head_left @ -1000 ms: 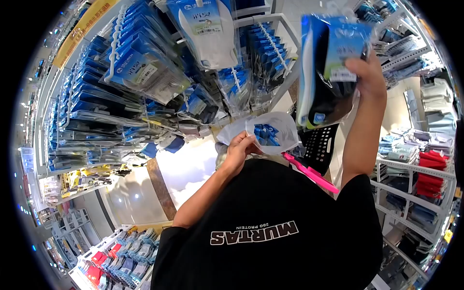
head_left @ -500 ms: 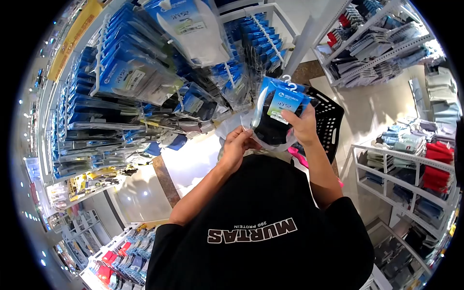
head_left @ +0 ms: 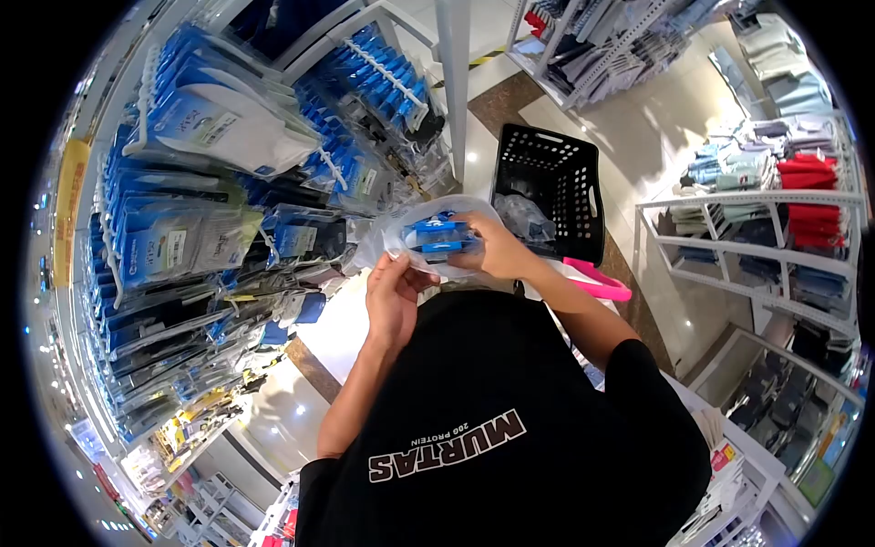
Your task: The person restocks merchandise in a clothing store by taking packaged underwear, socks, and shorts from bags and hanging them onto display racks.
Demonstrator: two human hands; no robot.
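Note:
A translucent white plastic bag (head_left: 387, 232) hangs open-mouthed in front of my torso. My left hand (head_left: 394, 287) pinches its near rim between thumb and fingers. Into its mouth reaches my right hand (head_left: 497, 248), closed around a sock pack (head_left: 444, 247) with a blue header card. More blue packaging shows inside the bag behind it. Some right fingertips are hidden by the packs and the bag.
A black perforated basket (head_left: 592, 214) stands just beyond my right hand, clear plastic packaging (head_left: 524, 217) inside and a pink handle (head_left: 602, 284) near it. Racks of hanging blue-carded packs (head_left: 205, 123) line the left. White shelves with folded clothes (head_left: 807, 196) stand right.
The sock pack was held up in front of the bag with its label showing; now my right hand has lowered it into the bag. The view has shifted, showing more of the basket.

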